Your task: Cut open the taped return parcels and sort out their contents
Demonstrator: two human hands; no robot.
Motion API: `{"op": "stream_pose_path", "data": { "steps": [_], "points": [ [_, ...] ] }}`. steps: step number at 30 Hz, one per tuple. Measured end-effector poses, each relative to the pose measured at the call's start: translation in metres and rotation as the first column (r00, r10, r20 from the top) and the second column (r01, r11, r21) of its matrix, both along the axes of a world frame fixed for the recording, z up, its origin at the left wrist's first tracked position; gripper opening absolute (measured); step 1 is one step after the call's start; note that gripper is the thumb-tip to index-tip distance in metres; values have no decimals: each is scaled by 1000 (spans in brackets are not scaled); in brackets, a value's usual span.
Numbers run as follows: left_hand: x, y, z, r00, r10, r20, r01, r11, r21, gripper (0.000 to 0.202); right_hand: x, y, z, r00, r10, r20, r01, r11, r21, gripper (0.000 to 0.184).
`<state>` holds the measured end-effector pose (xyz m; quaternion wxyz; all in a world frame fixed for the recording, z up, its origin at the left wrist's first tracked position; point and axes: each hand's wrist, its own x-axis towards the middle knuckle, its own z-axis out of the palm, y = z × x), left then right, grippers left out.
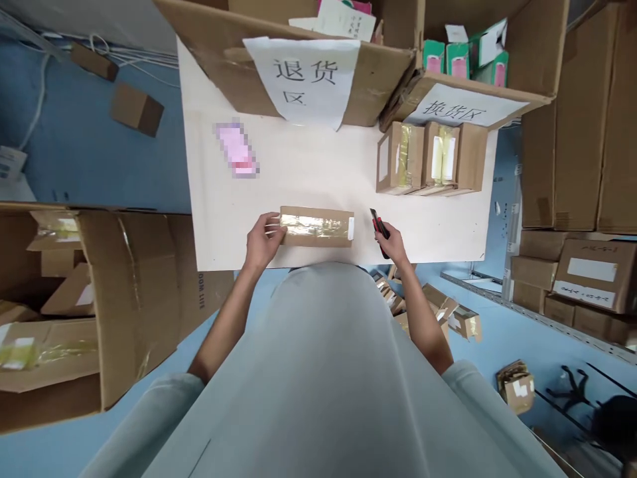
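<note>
A taped cardboard box [317, 234] lies lengthwise near the front edge of the white table [308, 169]. Shiny clear tape runs along its top, and a small white label sits at its right end. My left hand [263, 240] grips the box by its left end. To the right of the box, my right hand [393, 243] is closed around a black and red box cutter [377, 222], its tip pointing away from me. The cutter is apart from the box. Whether its blade is out is too small to tell.
Several taped small boxes [403, 159] stand at the table's right. Behind are two large open cartons with paper signs [306, 79], the right one holding green and pink packages [458, 60]. A blurred pink item [236, 147] lies at left. A big carton [134, 299] of boxes stands left.
</note>
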<state>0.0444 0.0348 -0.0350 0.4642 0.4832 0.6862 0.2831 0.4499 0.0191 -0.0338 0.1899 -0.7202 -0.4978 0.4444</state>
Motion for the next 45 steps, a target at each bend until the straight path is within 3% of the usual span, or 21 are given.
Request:
{"op": "stream_pose_path", "data": {
  "steps": [3,6,9,12,16,23,34,45],
  "points": [
    [-9,-2,-1,996,-74,44,72,997,39,38,-35,10,28,994,109,-3,-108,993,39,62],
    [-16,-2,-6,988,-133,76,128,989,71,32,-71,20,59,957,257,131,-271,957,104,61],
    [-21,2,-13,976,-171,138,162,984,78,31,-111,27,87,850,467,243,-499,862,89,52],
    [-25,7,-21,967,-188,170,177,981,74,33,-152,34,107,659,653,373,-680,729,-74,48],
    [-26,11,-28,958,-212,193,199,977,82,34,-194,43,117,428,758,492,-741,606,-289,48],
    [-24,10,-36,957,-202,209,184,978,102,37,-221,53,115,229,809,542,-773,490,-404,47],
    [-23,13,-41,946,-215,241,196,975,103,40,-239,48,123,136,803,581,-747,468,-472,47],
    [-20,12,-45,944,-184,275,162,981,104,37,-261,45,132,114,787,606,-731,479,-485,48]
  ]
}}
